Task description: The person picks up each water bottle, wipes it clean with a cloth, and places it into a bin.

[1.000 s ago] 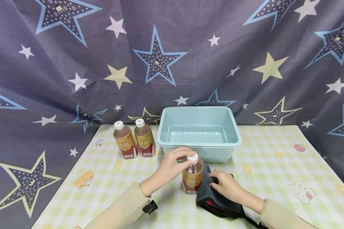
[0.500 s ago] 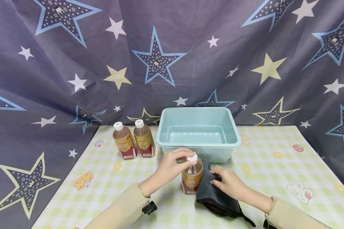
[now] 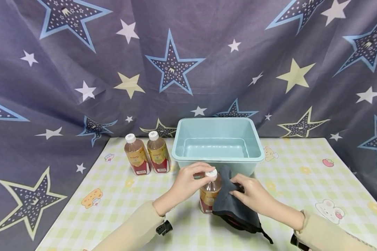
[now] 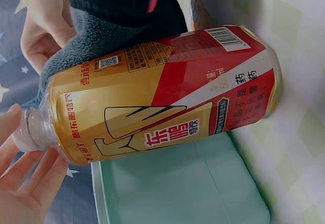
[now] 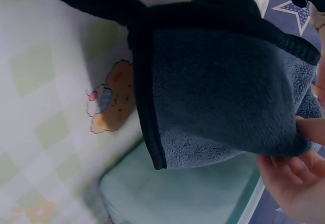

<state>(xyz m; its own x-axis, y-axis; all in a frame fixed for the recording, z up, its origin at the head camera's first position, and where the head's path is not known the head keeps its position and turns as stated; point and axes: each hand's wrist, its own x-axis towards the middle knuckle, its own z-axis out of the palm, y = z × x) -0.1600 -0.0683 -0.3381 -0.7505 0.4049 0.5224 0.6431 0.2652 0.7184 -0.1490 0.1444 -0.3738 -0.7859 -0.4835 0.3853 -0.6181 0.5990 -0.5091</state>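
Note:
My left hand point(image 3: 188, 182) holds the white cap of an upright drink bottle point(image 3: 208, 198) between thumb and fingers. In the left wrist view the bottle's gold and red label point(image 4: 152, 107) faces the camera. My right hand point(image 3: 254, 193) pinches a dark grey fleece cloth point(image 3: 235, 209), folded over, with black edging and a hanging black strap. Against the bottle's right side, the cloth overlaps part of its label in the head view. A pink-red strip shows inside the cloth's lower opening. In the right wrist view, the thumb and fingers point(image 5: 292, 181) grip its fuzzy corner.
A light blue plastic bin point(image 3: 218, 161) stands just behind the bottle and cloth. Two similar bottles, one point(image 3: 137, 157) beside the other point(image 3: 158, 153), stand at the back left. The checked tablecloth point(image 3: 113, 223) meets a star-patterned curtain point(image 3: 207, 87) at the back.
My right hand has raised the cloth's upper end and shifted the cloth slightly left, so it covers more of the bottle's right side. The left hand stays on the cap.

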